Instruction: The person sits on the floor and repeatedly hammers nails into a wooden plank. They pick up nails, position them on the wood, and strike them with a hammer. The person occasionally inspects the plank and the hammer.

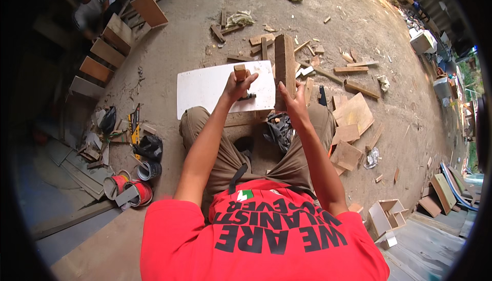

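"Left hand (239,88): its state and place?"

"Closed around a wooden-handled tool (240,71), over the white worktop (202,87)."

"And to its right?"

"A brown timber block (285,65), extending forward from the right hand (293,100), which is closed on its near end; plywood pieces (354,114) lie to that hand's right."

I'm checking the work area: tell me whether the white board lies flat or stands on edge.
Flat: the white board shows its broad face upward, not just a narrow edge, beneath the left hand.
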